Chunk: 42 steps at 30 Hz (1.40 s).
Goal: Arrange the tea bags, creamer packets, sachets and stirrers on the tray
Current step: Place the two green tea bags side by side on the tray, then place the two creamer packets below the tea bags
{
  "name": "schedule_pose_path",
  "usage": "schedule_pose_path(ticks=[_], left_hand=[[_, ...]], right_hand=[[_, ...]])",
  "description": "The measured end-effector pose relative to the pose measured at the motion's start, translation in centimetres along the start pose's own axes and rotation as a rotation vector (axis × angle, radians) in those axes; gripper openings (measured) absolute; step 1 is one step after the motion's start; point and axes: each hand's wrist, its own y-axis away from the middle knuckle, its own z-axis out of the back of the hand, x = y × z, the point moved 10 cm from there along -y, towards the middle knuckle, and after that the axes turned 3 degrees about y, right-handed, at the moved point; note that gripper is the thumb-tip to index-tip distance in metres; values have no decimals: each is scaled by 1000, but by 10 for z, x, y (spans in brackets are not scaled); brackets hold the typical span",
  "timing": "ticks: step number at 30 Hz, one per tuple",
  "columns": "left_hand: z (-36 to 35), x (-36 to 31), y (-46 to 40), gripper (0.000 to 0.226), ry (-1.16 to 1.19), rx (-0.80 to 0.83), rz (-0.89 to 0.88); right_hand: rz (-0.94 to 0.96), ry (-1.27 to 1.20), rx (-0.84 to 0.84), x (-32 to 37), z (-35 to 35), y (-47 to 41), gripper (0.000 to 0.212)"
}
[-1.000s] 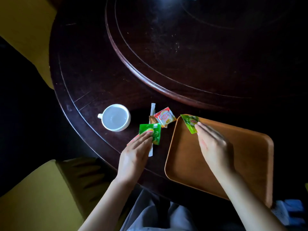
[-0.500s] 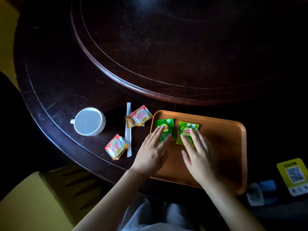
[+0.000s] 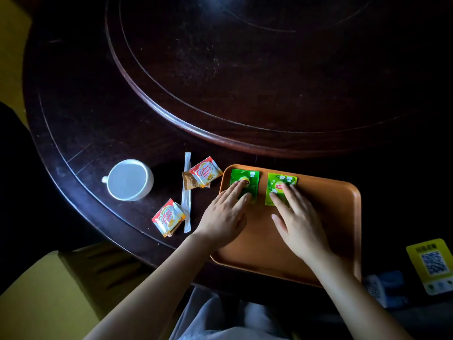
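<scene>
- I am at the tea-bag step: my left hand lies flat with its fingertips pressing the left tea bag down on the tray, and my right hand does the same on the right tea bag; neither hand is clenched or pinching, both are spread open on top of the packets
- Both green tea bags sit side by side, a little apart, in the tray's far left corner; each has its long axis running away from me toward the far rim, printed face up, the right one leaning slightly
- Off the tray, on the tabletop to its left, lie the far creamer packet on a brown sachet, the near creamer packet, and the white stirrers, whose long axis also runs near to far
- Next, I judge, my hands must lift off the tea bags and my left must reach for the creamer packets, setting them square beside the tea bags
- The white cup stands further left, well clear
</scene>
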Motion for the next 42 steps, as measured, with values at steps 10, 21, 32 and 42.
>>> schedule_pose_path(ticks=[10,21,32,42], left_hand=[[3,0,-2,52,26,22,-8],[66,80,117,45,101,-338,390],[56,116,134,31,144,-316,614],[70,114,134,21,308,-393,625]], right_hand=[[7,-47,-57,0,6,-4,42],[222,-211,-244,83,35,-62,40],[390,-42,50,143,-8,-119,21],[462,-11,-87,147,-6,-119,15]])
